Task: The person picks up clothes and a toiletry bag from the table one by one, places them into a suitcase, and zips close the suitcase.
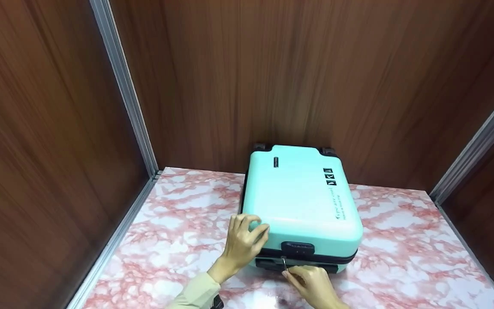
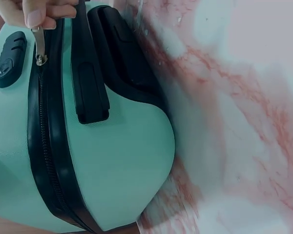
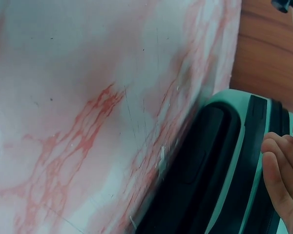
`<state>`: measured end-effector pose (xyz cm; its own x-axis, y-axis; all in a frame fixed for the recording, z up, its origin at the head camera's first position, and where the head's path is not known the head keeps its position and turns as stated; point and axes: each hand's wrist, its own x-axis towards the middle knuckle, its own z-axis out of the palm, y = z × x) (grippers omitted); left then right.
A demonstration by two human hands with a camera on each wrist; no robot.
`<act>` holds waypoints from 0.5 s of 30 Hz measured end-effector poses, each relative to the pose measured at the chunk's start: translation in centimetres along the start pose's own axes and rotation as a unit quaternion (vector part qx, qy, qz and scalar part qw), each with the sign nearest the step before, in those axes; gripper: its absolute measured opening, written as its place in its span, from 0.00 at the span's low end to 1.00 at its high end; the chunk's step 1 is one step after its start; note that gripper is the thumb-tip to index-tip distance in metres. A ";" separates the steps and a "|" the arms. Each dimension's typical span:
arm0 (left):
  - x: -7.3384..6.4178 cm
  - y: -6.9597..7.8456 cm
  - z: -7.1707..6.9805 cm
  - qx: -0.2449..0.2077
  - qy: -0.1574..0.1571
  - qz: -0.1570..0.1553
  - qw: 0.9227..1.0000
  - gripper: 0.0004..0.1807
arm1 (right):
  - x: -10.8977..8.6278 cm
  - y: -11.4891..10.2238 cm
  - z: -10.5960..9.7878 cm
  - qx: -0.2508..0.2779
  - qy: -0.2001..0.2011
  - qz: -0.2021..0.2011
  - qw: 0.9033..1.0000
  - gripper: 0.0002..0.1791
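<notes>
A mint-green hard-shell suitcase (image 1: 294,197) lies flat, its front side toward me. My right hand (image 1: 313,285) pinches a metal zipper pull (image 1: 284,262) between thumb and fingers, just below the black combination lock (image 1: 297,248). In the left wrist view that zipper pull (image 2: 39,44) stands out from its slider, beside a black carry handle (image 2: 90,73). My left hand (image 1: 242,240) is at the suitcase's near left corner, fingers loosely bent, holding nothing. The right wrist view catches part of my right hand (image 3: 285,170) at its edge.
Under the suitcase is a pink-and-white marbled tabletop (image 1: 178,249). A brown wood-grain panel (image 1: 230,86) stands right behind the suitcase wheels (image 1: 328,152). Side panels with metal corner strips (image 1: 122,77) close in the left and right.
</notes>
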<state>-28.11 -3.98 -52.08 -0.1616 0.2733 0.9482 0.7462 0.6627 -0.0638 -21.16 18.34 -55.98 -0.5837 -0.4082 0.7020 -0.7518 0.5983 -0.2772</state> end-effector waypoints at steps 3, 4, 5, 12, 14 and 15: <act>-0.3 0.3 -0.2 -0.017 0.008 0.007 1.000 0.04 | 0.1 -0.1 0.0 0.000 0.001 0.000 1.000 0.09; -0.4 0.4 -0.2 -0.030 0.008 0.011 0.999 0.04 | 0.1 -0.1 0.0 0.001 0.002 -0.002 1.000 0.09; -0.6 0.5 -0.3 -0.045 0.003 0.016 0.999 0.03 | 0.1 -0.1 0.0 0.002 0.003 -0.003 1.000 0.09; -2.7 1.1 -0.6 -0.142 -0.110 0.053 0.982 0.03 | 0.2 0.1 0.4 -0.009 0.009 -0.018 1.000 0.09; -3.3 1.4 -0.7 -0.155 -0.139 0.052 0.977 0.03 | 0.2 0.0 0.4 -0.012 0.009 -0.018 1.000 0.09; -3.6 1.5 -0.6 -0.159 -0.149 0.050 0.975 0.02 | 0.2 0.0 0.4 -0.013 0.008 -0.019 1.000 0.09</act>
<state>-25.97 -4.41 -55.44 -0.2217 0.5473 0.8070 0.9228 0.3851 -0.0076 -21.41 17.96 -56.13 -0.5501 -0.4193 0.7222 -0.7647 0.6005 -0.2338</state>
